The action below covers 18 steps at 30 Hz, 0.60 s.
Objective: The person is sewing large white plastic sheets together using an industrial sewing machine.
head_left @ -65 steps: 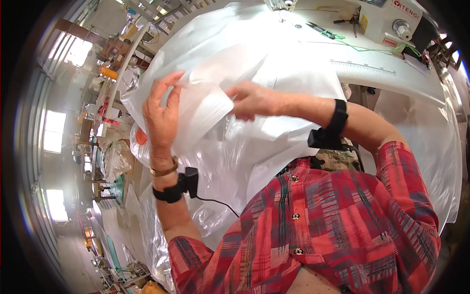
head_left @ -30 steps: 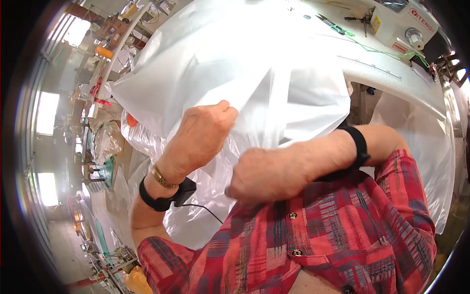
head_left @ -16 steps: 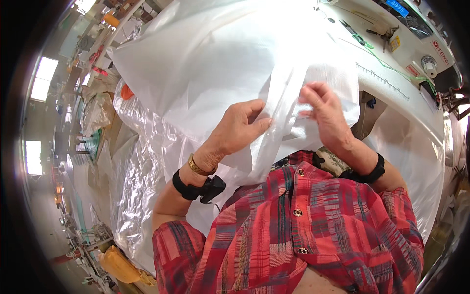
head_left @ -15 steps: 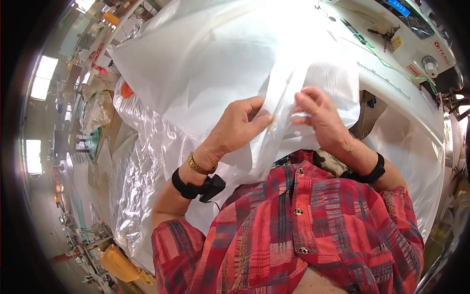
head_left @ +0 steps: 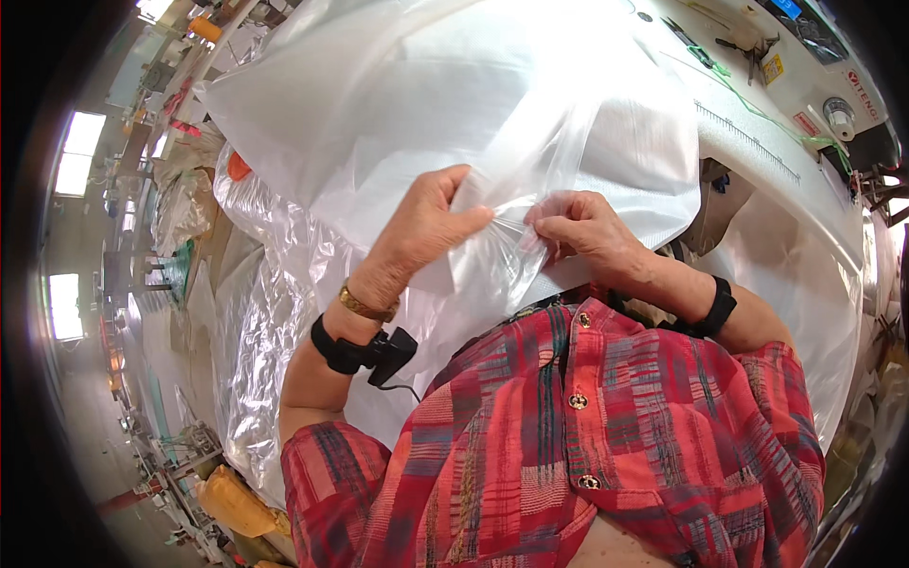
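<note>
A large sheet of translucent white plastic film [head_left: 407, 114] spreads across the table in front of me. My left hand [head_left: 431, 222] is closed on a gathered fold of it, thumb pointing right. Just to the right, my right hand [head_left: 582, 227] pinches the same film between thumb and fingers. Between the two hands the film is drawn into tight creases. Its lower part hangs down toward my lap, beside my red plaid shirt.
At the far right stands a white sewing machine [head_left: 805, 85] with a dial. A ruler scale [head_left: 748, 137] runs along the table edge, and snips [head_left: 691, 43] lie near a green cord. Crumpled clear film [head_left: 270, 350] is heaped at my left, above a yellow bundle [head_left: 237, 502].
My right hand has come down and left from beside the film and now grips it. The film between my hands has gone from a loose strip to pulled creases. My left hand moved slightly left.
</note>
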Motion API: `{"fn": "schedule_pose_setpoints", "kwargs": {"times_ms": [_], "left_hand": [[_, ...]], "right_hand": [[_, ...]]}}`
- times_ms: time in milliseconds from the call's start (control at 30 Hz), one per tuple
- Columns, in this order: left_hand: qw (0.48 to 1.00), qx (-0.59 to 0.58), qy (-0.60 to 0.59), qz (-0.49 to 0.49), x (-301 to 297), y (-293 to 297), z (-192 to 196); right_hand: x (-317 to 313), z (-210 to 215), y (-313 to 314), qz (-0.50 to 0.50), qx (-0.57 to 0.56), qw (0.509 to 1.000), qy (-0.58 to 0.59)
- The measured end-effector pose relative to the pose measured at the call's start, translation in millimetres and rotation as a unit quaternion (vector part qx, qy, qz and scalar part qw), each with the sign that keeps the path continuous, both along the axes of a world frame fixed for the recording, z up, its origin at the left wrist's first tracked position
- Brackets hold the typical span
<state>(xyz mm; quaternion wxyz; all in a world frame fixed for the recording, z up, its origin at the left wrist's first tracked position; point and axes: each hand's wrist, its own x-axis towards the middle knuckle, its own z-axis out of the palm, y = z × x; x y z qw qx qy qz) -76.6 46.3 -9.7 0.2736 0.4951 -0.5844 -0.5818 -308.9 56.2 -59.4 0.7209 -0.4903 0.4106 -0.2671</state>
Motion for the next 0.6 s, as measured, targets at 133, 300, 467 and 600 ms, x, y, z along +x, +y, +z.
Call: {"fn": "schedule_pose_setpoints", "kwargs": {"times_ms": [133,300,467,600], "left_hand": [[0.991,-0.09,-0.101,0.001,33.3,-21.4,-3.0],[0.962,-0.143,-0.234,-0.014,29.5,-28.0,-0.9],[0.895,-0.251,-0.37,-0.01,10.9,-12.4,-4.9],[0.841,-0.382,-0.382,-0.012,2.6,-0.5,8.9]], "right_hand": [[-5.3,6.9,5.6,-0.002,0.062,0.998,-0.034],[-6.9,22.1,11.1,0.005,0.018,0.999,-0.032],[-2.8,40.1,19.2,0.004,-0.03,0.999,-0.025],[2.3,62.3,19.1,0.011,-0.213,0.977,0.03]]}}
